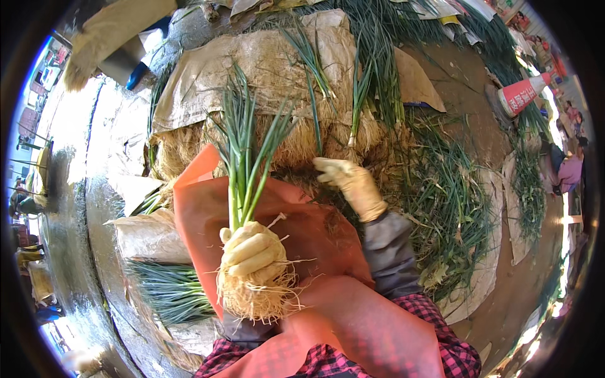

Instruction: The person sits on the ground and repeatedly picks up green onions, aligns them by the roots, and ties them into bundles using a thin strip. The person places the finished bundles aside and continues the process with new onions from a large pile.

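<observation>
My left hand (pixel 254 250), in a cream glove, grips a bunch of green onions (pixel 243 175) around the lower stalks. The leaves point away from me, and tangled pale roots (pixel 257 295) hang out below the fist. My right hand (pixel 352 186), in a yellowish work glove and slightly blurred, is held out with nothing visible in it. Its fingertips are near the roots of the green onion pile (pixel 283 141), where a few loose green onions (pixel 314 66) lie on top. Whether the fingertips touch anything, I cannot tell. An orange-red plastic apron (pixel 302 236) covers my lap.
Woven sacking (pixel 264 61) covers much of the pile. A heap of loose green leaves (pixel 446 203) lies at right, beyond it a red-and-white traffic cone (pixel 522 94) with writing. At left, more green onions (pixel 170 290) lie on sacking. Another person's sleeve (pixel 116 33) shows at upper left.
</observation>
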Available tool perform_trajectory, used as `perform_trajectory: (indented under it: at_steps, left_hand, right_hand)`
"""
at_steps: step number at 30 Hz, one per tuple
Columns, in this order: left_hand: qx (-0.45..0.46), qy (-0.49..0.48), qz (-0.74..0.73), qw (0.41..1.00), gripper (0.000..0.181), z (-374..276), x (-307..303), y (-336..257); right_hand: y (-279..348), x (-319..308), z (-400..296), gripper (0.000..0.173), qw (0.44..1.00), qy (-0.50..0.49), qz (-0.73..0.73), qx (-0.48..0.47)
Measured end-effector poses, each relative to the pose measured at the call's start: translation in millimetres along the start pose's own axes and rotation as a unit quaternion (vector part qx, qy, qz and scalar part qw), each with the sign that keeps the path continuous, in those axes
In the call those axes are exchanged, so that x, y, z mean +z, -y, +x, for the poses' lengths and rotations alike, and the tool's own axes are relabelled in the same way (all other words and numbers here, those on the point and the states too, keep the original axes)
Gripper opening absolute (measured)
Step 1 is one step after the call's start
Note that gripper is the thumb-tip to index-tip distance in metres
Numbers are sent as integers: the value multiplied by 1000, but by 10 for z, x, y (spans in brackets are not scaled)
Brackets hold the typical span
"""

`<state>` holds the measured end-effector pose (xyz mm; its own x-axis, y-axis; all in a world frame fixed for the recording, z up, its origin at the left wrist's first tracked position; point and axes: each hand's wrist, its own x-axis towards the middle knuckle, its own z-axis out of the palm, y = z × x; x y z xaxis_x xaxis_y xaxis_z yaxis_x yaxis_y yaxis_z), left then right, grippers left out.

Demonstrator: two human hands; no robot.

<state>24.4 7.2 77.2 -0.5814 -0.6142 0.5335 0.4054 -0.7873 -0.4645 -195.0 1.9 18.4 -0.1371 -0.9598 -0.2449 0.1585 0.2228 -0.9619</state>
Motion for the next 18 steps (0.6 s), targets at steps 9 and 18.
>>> perform_trajectory:
  at_steps: [9,18]
  left_hand:
    - [-43,-392,172,903,30,-337,15,5]
    - [-35,-401,213,890,27,-428,-31,-44]
  right_hand:
    - [239,489,562,80,969,127,-192,-86]
    - [181,193,830,61,943,-88,-196,-254]
